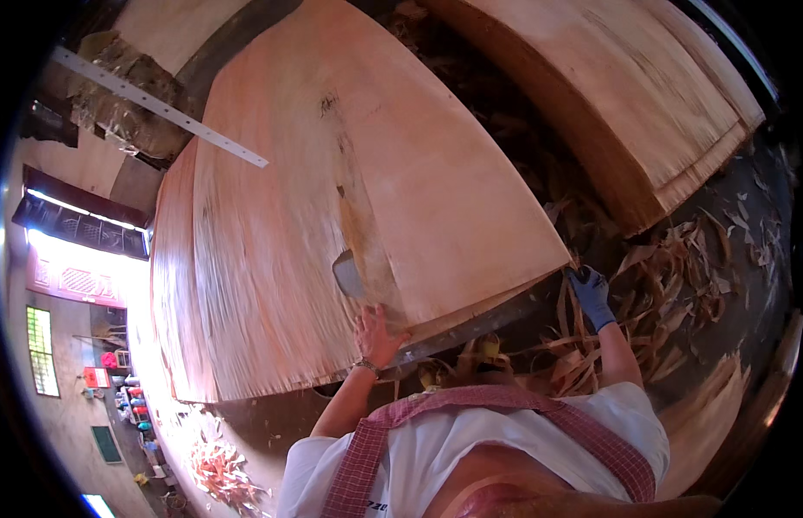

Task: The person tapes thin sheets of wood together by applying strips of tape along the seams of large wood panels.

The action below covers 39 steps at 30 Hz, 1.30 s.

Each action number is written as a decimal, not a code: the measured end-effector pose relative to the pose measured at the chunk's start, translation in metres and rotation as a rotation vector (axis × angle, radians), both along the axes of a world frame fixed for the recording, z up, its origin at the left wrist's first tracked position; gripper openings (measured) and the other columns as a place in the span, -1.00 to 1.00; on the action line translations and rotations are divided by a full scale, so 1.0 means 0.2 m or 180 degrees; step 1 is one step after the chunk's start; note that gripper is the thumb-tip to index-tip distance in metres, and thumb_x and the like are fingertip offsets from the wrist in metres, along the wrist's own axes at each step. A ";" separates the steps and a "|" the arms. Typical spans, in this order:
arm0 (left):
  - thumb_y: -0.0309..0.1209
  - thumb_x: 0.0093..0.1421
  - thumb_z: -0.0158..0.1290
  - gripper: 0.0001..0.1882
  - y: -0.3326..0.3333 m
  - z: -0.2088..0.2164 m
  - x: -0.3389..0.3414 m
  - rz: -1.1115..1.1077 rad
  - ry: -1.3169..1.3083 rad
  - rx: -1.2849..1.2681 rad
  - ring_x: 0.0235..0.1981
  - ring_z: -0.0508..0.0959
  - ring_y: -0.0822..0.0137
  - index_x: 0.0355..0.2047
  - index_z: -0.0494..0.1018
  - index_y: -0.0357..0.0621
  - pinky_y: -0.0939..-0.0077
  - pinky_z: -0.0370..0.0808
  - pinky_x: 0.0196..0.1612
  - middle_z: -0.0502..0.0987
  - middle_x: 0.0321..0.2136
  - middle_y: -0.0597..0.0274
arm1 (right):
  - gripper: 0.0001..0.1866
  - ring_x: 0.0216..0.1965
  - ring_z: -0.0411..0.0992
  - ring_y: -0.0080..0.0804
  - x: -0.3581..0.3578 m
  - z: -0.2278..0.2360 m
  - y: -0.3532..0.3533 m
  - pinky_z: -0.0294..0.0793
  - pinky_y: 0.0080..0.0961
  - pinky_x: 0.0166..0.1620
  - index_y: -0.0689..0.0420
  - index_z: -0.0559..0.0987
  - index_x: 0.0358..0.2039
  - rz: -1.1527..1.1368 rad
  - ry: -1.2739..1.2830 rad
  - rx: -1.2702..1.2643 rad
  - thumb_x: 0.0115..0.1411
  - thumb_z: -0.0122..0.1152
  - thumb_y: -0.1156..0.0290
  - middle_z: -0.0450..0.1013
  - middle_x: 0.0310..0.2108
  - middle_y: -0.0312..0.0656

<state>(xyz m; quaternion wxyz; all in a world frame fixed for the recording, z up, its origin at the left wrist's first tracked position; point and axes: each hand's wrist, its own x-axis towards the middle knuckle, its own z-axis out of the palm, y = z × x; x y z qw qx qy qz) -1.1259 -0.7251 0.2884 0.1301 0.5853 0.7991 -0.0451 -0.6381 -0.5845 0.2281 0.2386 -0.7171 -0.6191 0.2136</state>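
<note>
Pale wood veneer sheets (453,190) lie spread over a wide table in front of me. My left hand (378,335), bare and with a watch at the wrist, rests flat on the veneer near its front edge, fingers apart. Just ahead of it a dark-streaked strip in the veneer has an oval hole (346,274). At the right front corner of the sheets is my right hand (591,293) in a blue-grey glove. Its fingers are curled in at the corner; a small dark thing shows there, too small to name.
A tall stack of veneer (630,129) stands at the far right. Long veneer shavings (669,302) litter the floor beside it, with another heap (224,462) at lower left. A perforated metal bar (160,108) reaches over the sheets from the upper left.
</note>
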 end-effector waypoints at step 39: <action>0.20 -0.09 0.25 0.17 -0.02 -0.03 -0.03 -0.0072 -0.0012 -0.0244 0.29 0.08 -0.28 0.33 -0.02 -0.24 -0.02 0.06 0.31 0.01 0.28 -0.31 | -0.58 -0.38 0.52 -0.06 -0.04 -0.24 -0.56 0.51 -0.23 -0.24 0.22 0.59 -0.25 -0.0432 0.0286 -0.0306 0.07 0.36 0.12 0.55 -0.44 -0.01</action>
